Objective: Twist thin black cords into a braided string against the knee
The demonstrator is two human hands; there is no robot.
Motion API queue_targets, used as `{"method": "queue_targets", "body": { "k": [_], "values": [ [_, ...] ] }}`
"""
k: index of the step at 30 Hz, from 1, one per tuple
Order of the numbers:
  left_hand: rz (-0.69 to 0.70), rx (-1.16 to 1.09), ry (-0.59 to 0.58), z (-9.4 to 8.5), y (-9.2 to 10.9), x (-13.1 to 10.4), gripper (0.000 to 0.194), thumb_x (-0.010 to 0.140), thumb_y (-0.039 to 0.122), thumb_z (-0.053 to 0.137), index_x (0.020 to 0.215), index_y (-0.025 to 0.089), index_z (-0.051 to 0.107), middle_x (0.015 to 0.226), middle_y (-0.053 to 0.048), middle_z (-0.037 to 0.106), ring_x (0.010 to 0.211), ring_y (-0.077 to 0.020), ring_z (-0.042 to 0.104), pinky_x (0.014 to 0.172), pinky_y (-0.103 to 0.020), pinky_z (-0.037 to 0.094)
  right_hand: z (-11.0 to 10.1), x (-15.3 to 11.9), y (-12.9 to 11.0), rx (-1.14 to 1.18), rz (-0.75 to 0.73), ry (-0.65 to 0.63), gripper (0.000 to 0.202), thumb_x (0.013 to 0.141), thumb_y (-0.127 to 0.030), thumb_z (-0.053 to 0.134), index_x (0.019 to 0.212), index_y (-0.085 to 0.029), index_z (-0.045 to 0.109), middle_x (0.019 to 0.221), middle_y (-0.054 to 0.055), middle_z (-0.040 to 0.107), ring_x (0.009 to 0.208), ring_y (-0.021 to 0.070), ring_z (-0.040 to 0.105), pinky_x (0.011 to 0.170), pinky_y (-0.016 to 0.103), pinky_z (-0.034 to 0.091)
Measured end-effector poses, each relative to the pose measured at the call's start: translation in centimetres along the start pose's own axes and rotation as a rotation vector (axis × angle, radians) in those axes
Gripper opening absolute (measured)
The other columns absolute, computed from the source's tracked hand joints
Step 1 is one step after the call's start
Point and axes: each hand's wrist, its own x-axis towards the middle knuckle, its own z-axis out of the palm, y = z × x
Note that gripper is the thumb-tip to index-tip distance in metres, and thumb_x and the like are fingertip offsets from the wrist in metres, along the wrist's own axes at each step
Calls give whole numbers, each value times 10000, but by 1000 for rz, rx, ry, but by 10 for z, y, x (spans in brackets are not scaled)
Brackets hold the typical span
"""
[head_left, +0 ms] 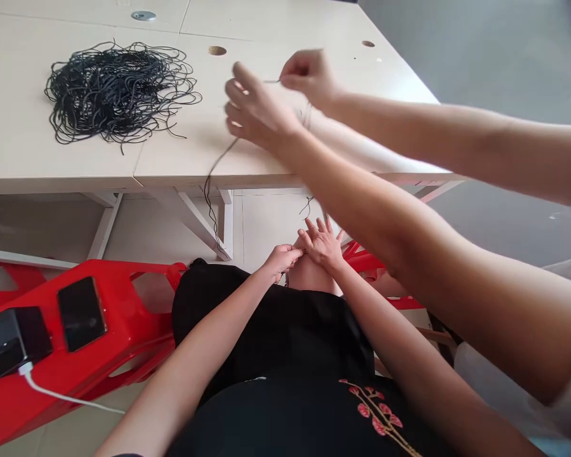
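My left hand [284, 260] rests low by my bare knee [311, 277], fingers pinched together; what they hold, if anything, is too small to make out. Touching it, my right hand [324, 244] lies on the leg with its fingers spread. Above the table edge, a co-worker's two hands [261, 109] stretch a thin black cord [209, 184], and one end hangs down below the edge. Those hands are slightly blurred. Near my right fingers, a short piece of black cord [307, 206] shows against the floor.
A tangled heap of black cords [117, 92] lies on the pale table [76, 162]. To my left, a red stool [133, 317] bears a phone [80, 313] and a black box-shaped device [16, 339] with a white cable [71, 398]. The co-worker's forearms [423, 247] reach across from the right.
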Motion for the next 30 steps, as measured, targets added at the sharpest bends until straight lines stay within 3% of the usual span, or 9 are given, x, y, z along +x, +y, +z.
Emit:
{"method": "queue_targets", "body": {
  "k": [2, 4, 6, 8, 13, 18, 23, 30],
  "values": [
    [9, 4, -17, -2, -1, 3, 236, 720, 226, 608, 581, 164, 429, 475, 69, 337, 376, -16, 235, 380, -188, 115, 41, -55, 22, -35, 112, -23, 545, 905, -473, 146, 1220, -275, 544, 1279, 5, 537, 1292, 304, 345, 979, 569, 291],
    [14, 9, -26, -3, -1, 5, 238, 724, 226, 604, 580, 163, 426, 480, 70, 336, 377, -14, 236, 380, -187, 120, 80, -96, 45, -67, 217, -31, 568, 886, -532, 214, 1313, -246, 457, 1368, 91, 447, 1327, 356, 265, 980, 672, 189],
    [14, 15, -27, -3, 0, 7, 241, 727, 232, 602, 581, 165, 422, 485, 73, 328, 377, -13, 229, 379, -188, 116, 107, -116, 64, -131, 338, -19, 637, 876, -587, 165, 1396, -254, 321, 1453, 104, 318, 1368, 350, 144, 983, 710, 74],
    [12, 22, -27, -3, 1, 9, 238, 727, 243, 605, 589, 166, 426, 489, 75, 322, 377, -13, 226, 378, -188, 112, 121, -117, 75, -166, 388, -35, 687, 854, -643, 114, 1417, -279, 261, 1479, 87, 267, 1378, 336, 96, 989, 707, 38],
    [3, 51, -25, -3, 6, 12, 224, 718, 247, 616, 599, 164, 445, 491, 73, 332, 379, -16, 242, 378, -189, 124, 121, -98, 84, -144, 375, -47, 739, 826, -686, 81, 1408, -278, 283, 1444, 83, 336, 1365, 327, 140, 999, 688, 57],
    [3, 75, -36, -7, 8, 14, 230, 722, 249, 612, 596, 165, 439, 498, 66, 345, 386, -17, 248, 382, -188, 137, 120, -94, 83, -112, 384, -67, 711, 829, -679, 134, 1329, -264, 422, 1287, 123, 519, 1261, 337, 340, 971, 706, 58],
    [13, 99, -32, -11, 7, 19, 199, 720, 267, 617, 634, 169, 466, 508, 63, 354, 393, -23, 247, 387, -193, 135, 124, -90, 84, -113, 449, -66, 748, 818, -703, 153, 1256, -212, 507, 1149, 144, 607, 1104, 326, 503, 950, 717, 22],
    [30, 149, -15, -13, 5, 27, 180, 711, 292, 623, 658, 170, 503, 512, 63, 338, 413, -35, 253, 401, -194, 159, 122, -84, 82, -98, 510, -89, 707, 827, -694, 179, 890, -167, 646, 959, 126, 661, 957, 296, 579, 950, 704, 74]
  ]
}}
